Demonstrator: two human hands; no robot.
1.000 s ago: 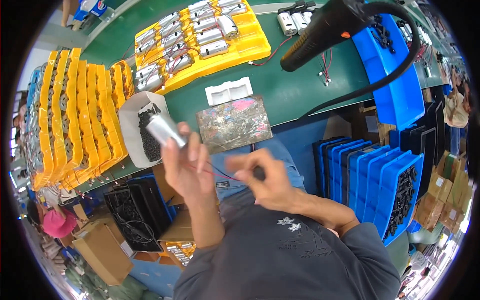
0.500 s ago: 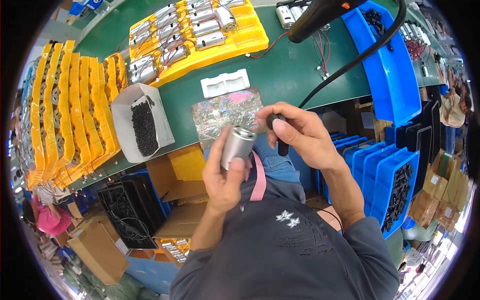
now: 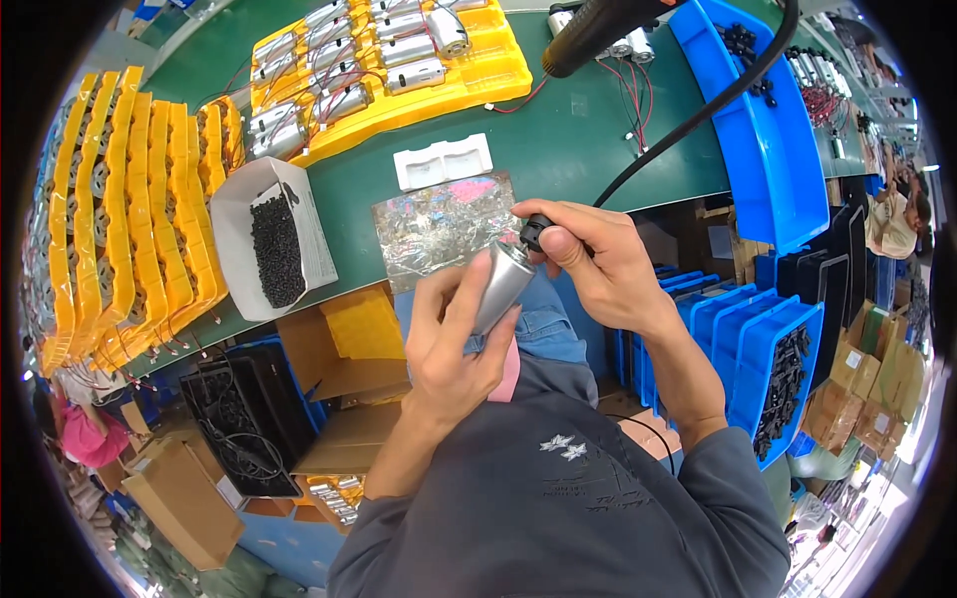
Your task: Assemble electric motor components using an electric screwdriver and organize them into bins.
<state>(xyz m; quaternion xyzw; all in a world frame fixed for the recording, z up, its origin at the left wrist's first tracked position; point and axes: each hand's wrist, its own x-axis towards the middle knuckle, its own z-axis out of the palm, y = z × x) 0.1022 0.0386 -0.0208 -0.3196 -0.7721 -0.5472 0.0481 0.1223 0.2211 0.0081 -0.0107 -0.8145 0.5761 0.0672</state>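
Note:
My left hand (image 3: 449, 344) is closed around a silver cylindrical electric motor (image 3: 502, 287), tilted so that its end leans up toward my right hand. In my right hand (image 3: 606, 267), thumb and fingers pinch a small black plastic part (image 3: 536, 232). That part sits right at the motor's upper end; whether the two are touching or joined I cannot tell. Both hands are over my lap, just in front of a worn, foil-like plate (image 3: 429, 234) at the bench edge. A white block with two hollows (image 3: 443, 164) stands behind the plate.
A yellow tray of wired motors (image 3: 429, 105) lies on the green bench (image 3: 588, 130). More yellow trays (image 3: 140, 209) are stacked left, beside a white box (image 3: 321, 254) of small black pieces. A black handheld tool (image 3: 588, 45) hangs overhead. Blue bins (image 3: 768, 169) stand right.
The motor has tipped toward the right, and its end now meets the black part. My right hand has turned that part toward the motor. The whole view has shifted slightly.

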